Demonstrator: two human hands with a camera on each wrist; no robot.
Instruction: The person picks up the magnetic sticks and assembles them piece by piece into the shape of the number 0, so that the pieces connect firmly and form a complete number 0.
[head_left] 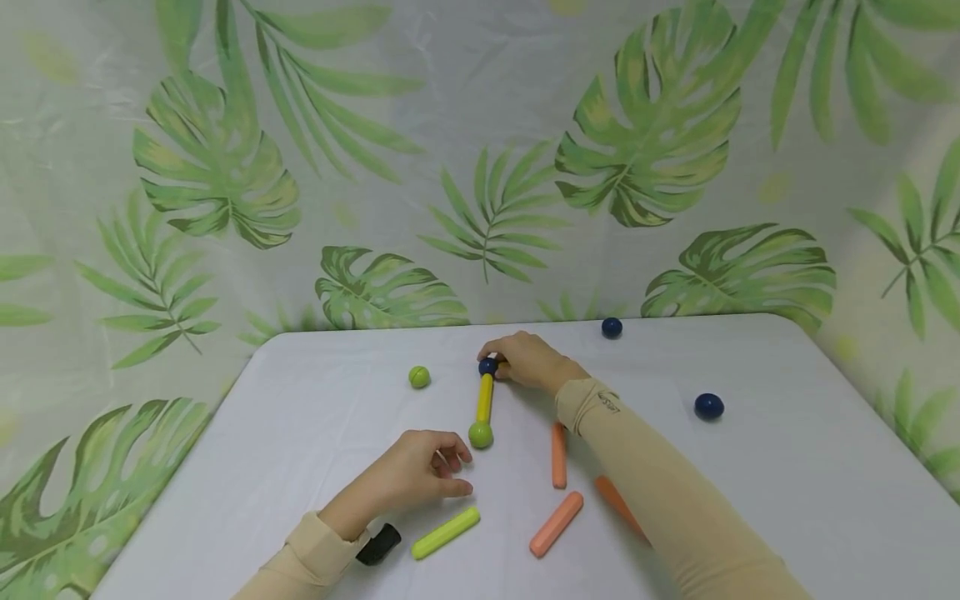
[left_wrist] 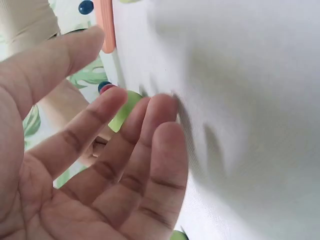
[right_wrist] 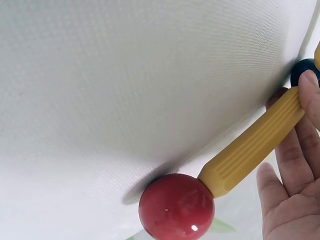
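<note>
My right hand pinches a dark blue ball between thumb and fingers. A yellow rod joins this ball to a green ball nearer me. In the right wrist view, another ridged yellow rod runs from the blue ball to a glossy red ball. That red ball is hidden in the head view. My left hand hovers just left of and below the green ball, holding nothing. Its fingers are loosely bent and the thumb is spread apart.
Near my left wrist lie a lime rod and a black object. Orange rods lie around the right forearm, which partly covers one. A loose green ball sits left; blue balls sit right and at the back edge.
</note>
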